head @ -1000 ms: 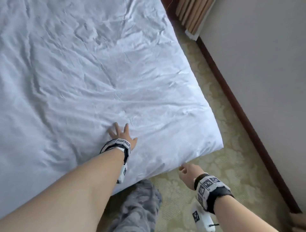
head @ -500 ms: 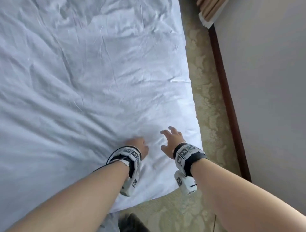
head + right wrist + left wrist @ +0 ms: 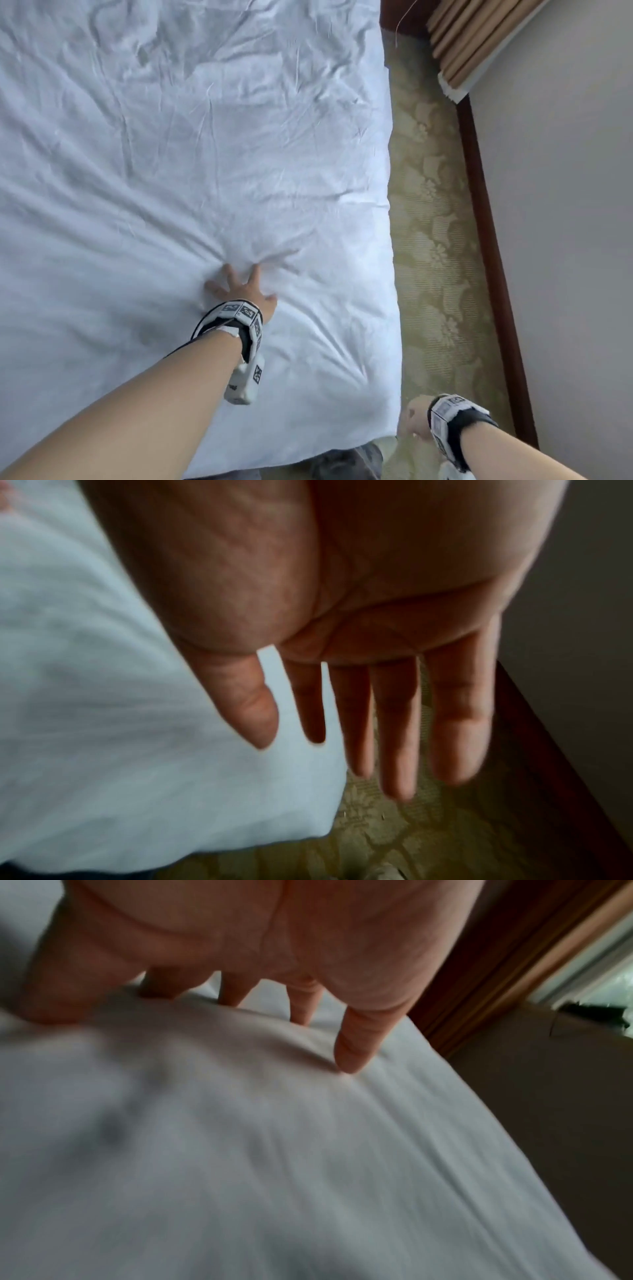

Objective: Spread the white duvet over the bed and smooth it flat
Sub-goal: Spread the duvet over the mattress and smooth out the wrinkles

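Wrinkled white cotton duvet lay spread over the bed, covering it to the right edge and the near corner — creased all over, puckered most around the pressing hand. Left hand planted on the duvet near that right edge, fingers splayed and straight, tips sunk into the fabric, folds fanning out from them. From the left wrist view: thumb and four fingertips dug into the cloth, nothing gripped. Right hand hung off the bed, just beside the near right corner of the duvet, over the carpet. From the right wrist view: palm bare, fingers long and relaxed, close together, holding nothing. Touching the duvet's corner or just clear of it — could not be told. Black-and-white marker-patterned wrist bands strapped on both forearms. Pale green-gold floral-patterned carpet ran alongside the bed on the right, bordered by a dark reddish-brown wooden skirting board under a plain grey wall. Tan pleated curtain at the top right. Grey mottled fabric showed at the bottom edge, below the duvet's near hem.
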A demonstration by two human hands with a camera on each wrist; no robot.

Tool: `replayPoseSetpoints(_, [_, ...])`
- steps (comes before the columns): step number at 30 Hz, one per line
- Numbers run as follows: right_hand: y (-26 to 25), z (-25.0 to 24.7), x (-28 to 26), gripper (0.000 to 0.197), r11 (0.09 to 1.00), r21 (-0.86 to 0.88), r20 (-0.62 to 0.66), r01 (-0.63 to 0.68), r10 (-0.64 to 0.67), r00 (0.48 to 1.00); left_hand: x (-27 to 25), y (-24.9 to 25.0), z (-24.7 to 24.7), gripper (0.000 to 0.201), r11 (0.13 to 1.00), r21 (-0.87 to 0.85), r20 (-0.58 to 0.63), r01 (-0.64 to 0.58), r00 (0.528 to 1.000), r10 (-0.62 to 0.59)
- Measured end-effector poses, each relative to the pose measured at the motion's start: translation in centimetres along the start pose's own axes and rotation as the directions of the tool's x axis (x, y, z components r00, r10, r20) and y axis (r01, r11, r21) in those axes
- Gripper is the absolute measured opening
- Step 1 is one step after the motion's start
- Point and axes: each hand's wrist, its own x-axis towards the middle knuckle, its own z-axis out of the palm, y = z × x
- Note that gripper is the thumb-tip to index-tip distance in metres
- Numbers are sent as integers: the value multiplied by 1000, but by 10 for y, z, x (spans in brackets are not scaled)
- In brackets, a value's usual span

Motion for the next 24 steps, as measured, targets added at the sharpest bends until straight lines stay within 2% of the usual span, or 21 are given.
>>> replayPoseSetpoints(2, [39, 6, 16, 17, 995, 96, -99, 3, 6, 995, -15, 29, 31, 76, 998, 63, -36, 21, 999, -19])
replayPoseSetpoints(4, [79, 8, 30, 12, 982, 177, -201, 60, -24, 979, -39, 71, 63, 77, 996, 88, -73, 18, 997, -12])
replayPoseSetpoints(7, [138, 2, 36, 21, 937, 287, -373, 201, -84, 924, -78, 145, 118, 80, 991, 123, 38, -51, 998, 47])
replayPoseSetpoints(9, [174, 0, 25, 13, 905, 311, -423, 290, -142, 895, -98, 186, 149, 84, 987, 140, 99, -74, 993, 60])
replayPoseSetpoints(11, [210, -7, 16, 10, 917, 266, -418, 297, -168, 893, -112, 218, 158, 72, 983, 147, 186, -112, 979, 84])
replayPoseSetpoints(13, [243, -24, 7, 11, 943, 193, -401, 270, -175, 899, -117, 247, 144, 47, 979, 123, 256, -164, 958, 128])
replayPoseSetpoints(15, [259, -51, 6, 22, 958, 149, -426, 245, -161, 890, -103, 260, 112, 43, 990, 42, 136, -131, 983, 124])
replayPoseSetpoints(16, [260, -69, 6, 28, 957, 148, -458, 250, -158, 875, -90, 263, 93, 47, 996, 3, 33, -87, 996, 87])
replayPoseSetpoints(18, [249, -104, 10, 33, 946, 130, -516, 296, -190, 835, -64, 260, 54, 55, 998, -70, -151, -3, 988, -8])
replayPoseSetpoints(20, [226, -137, 17, 33, 929, 76, -528, 362, -270, 805, -36, 253, 23, 66, 983, -157, -212, 94, 969, -126])
replayPoseSetpoints(22, [199, -164, 23, 32, 908, 38, -494, 418, -346, 798, -10, 241, 5, 71, 959, -217, -226, 184, 946, -232])
replayPoseSetpoints(24, [175, -193, 27, 33, 894, -17, -436, 448, -410, 801, 16, 239, 5, 66, 971, -150, -250, 185, 943, -218])
